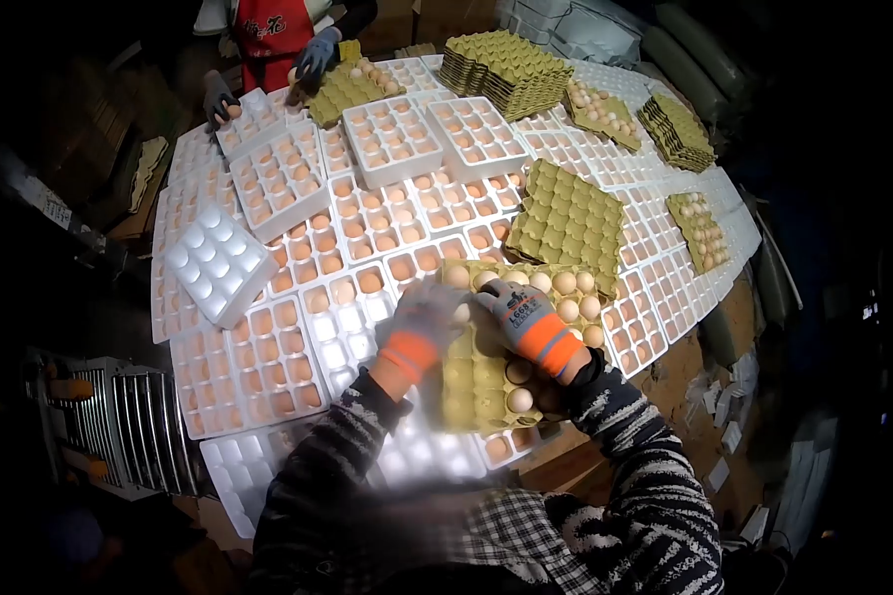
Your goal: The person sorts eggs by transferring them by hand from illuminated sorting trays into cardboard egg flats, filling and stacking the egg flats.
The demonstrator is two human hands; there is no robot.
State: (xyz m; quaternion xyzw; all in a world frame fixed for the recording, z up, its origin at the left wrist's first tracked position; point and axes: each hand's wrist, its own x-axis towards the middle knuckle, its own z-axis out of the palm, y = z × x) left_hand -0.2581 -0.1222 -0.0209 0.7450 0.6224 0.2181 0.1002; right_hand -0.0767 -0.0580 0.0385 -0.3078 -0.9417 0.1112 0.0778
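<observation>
A yellow-green pulp egg tray lies in front of me, with eggs along its far and right sides and bare cups at its near left. My right hand, in a grey glove with an orange cuff, bends over the tray among the eggs, its fingers curled down. Whatever those fingers hold is hidden under the glove. My left hand, gloved alike, is smeared by motion at the tray's left edge. A pale egg shows between the hands. White foam egg box compartments lie beneath and left of the tray, some filled with eggs.
An empty pulp tray stack lies just beyond my tray; a taller stack stands farther back. Several filled foam boxes sit raised on others. An upturned foam piece lies left. Across the table a person in a red apron handles eggs.
</observation>
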